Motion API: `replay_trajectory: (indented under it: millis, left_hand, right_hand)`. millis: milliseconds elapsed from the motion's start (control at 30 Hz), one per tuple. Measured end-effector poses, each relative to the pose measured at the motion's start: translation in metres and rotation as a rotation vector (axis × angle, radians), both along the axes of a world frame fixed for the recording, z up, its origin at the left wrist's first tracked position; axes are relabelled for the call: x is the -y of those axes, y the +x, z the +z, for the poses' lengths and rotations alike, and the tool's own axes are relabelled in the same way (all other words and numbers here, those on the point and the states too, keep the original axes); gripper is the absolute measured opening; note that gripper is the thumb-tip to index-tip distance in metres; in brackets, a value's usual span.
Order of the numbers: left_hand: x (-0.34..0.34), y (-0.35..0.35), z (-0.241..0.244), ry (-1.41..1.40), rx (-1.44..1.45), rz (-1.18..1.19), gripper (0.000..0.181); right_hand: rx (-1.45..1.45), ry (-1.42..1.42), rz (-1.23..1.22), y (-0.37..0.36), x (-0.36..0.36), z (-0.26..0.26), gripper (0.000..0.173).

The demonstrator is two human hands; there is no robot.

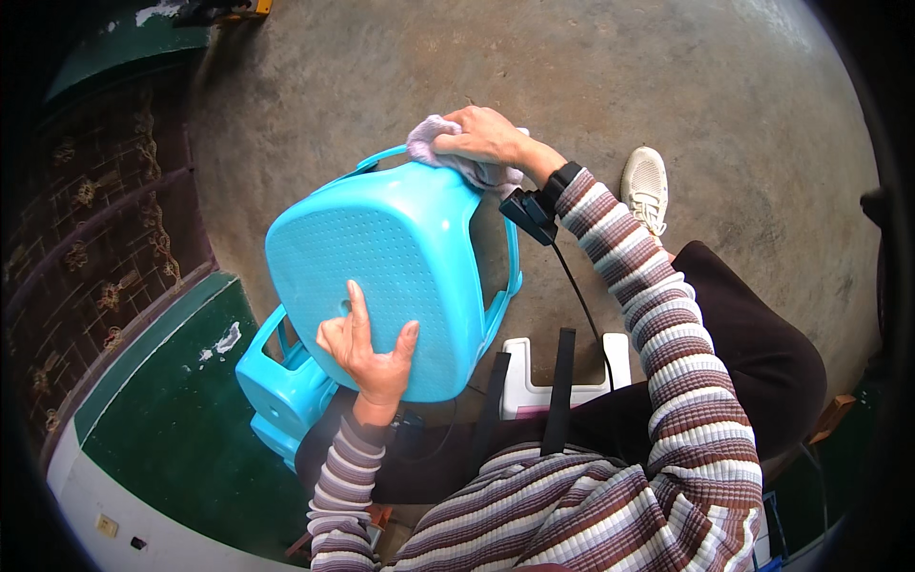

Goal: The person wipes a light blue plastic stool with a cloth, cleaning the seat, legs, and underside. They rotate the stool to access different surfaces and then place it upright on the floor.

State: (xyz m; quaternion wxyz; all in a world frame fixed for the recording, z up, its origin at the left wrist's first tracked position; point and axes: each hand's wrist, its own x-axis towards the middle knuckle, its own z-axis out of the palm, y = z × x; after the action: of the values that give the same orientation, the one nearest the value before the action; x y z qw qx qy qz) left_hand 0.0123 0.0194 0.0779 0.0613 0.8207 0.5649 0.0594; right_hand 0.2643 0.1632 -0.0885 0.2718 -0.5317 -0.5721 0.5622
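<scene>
A light-blue plastic stool (372, 250) stands tilted before me, its dotted seat turned toward the camera. My left hand (372, 350) lies on the seat beside its small centre hole, thumb and index finger spread. The other fingers are bent and partly hidden. At the stool's far edge, my right hand (482, 136) grips a pale purple cloth (436, 136) and presses it against the rim near one leg. A black strap with a small dark device (529, 214) sits at my right wrist, and a cable runs down from it.
More light-blue plastic stools (286, 379) stand at the left, near a green-and-white wall (171, 400). A white plastic frame (525, 357) stands between my legs. My shoe (645, 182) rests on the concrete floor (572, 64). Dark patterned fabric (100, 229) borders the left side.
</scene>
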Motion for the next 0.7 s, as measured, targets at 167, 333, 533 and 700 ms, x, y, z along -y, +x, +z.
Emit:
replay_trajectory:
  millis: [167,333,533,700]
  left_hand:
    - [-0.012,-0.009,0.001,0.035,-0.025,-0.141,0.084]
    - [-0.050,-0.034,0.006,-0.007,-0.055,-0.487,0.081]
    - [-0.090,-0.049,0.029,0.099,-0.210,-0.613,0.062]
    - [-0.048,-0.006,0.018,0.118,-0.032,-0.272,0.066]
  right_hand:
    - [-0.476,0.017,0.035,0.017,0.020,0.053,0.046]
    - [-0.433,-0.117,0.001,0.034,0.056,0.034,0.045]
    - [0.209,-0.236,-0.079,0.022,0.118,-0.014,0.041]
    - [-0.119,-0.224,-0.406,0.015,0.115,0.002,0.044]
